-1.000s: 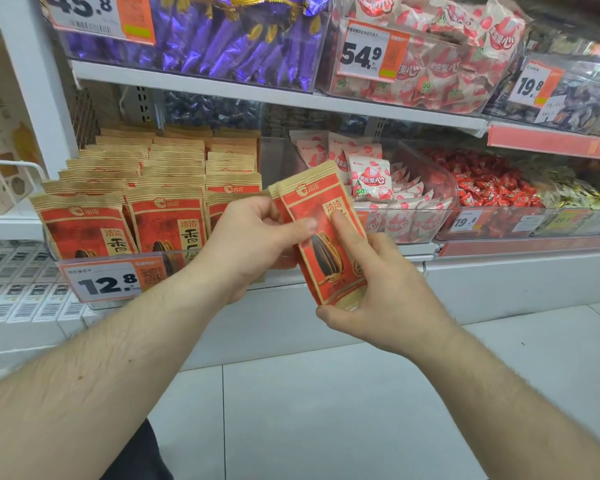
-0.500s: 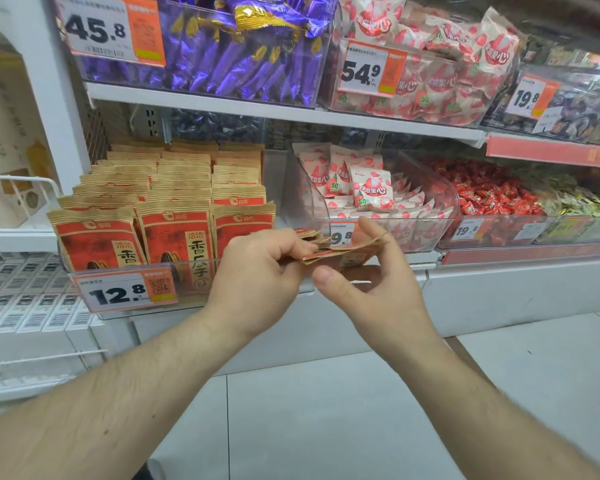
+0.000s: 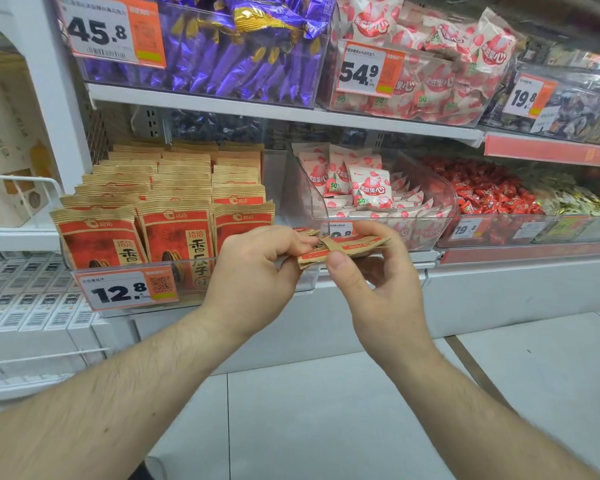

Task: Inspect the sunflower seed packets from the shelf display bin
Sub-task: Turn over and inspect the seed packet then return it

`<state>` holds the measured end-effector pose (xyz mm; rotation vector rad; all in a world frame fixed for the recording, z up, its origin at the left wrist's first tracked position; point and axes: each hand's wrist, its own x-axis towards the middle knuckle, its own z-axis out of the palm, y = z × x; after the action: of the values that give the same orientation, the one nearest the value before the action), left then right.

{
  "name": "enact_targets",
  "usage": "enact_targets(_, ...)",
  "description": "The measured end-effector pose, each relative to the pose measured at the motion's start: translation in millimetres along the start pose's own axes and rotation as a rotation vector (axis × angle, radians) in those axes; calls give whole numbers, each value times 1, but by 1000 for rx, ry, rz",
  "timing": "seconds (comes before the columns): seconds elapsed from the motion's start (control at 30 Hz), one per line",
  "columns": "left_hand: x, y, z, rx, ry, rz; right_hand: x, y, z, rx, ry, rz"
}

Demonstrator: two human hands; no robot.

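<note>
Both hands hold red and brown sunflower seed packets (image 3: pixel 347 249) tilted nearly flat, edge-on to me, in front of the shelf. My left hand (image 3: pixel 253 275) grips their left end with curled fingers. My right hand (image 3: pixel 378 278) pinches the right part, thumb on the near edge and fingers over the far side. How many packets are in the stack I cannot tell. The clear display bin (image 3: pixel 194 299) at the left holds several upright rows of the same packets (image 3: pixel 174 233), with a 12.8 price tag (image 3: pixel 129 289) on its front.
Right of the bin stand clear bins of white and pink candy packs (image 3: pixel 368 192) and red wrapped candies (image 3: pixel 482 192). The upper shelf carries purple packs (image 3: pixel 222 57) and more pink packs. White wire racks (image 3: pixel 32 306) are at the left. Grey floor tiles (image 3: pixel 326 427) lie below.
A second ago a packet stood upright facing me; both hands have tipped the packets down flat and lowered them slightly. The view shifted a little downward and left.
</note>
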<state>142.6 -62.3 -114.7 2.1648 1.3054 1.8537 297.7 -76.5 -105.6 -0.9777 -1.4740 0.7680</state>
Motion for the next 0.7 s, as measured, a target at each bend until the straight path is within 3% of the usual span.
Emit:
enact_targets(0.47,2,-5,-5,-41,-60,-109,11,0,-9,40,-55,60)
enact_targets(0.7,12,0,-5,-119,-45,-208,20,-3,-19,-171,-93,60)
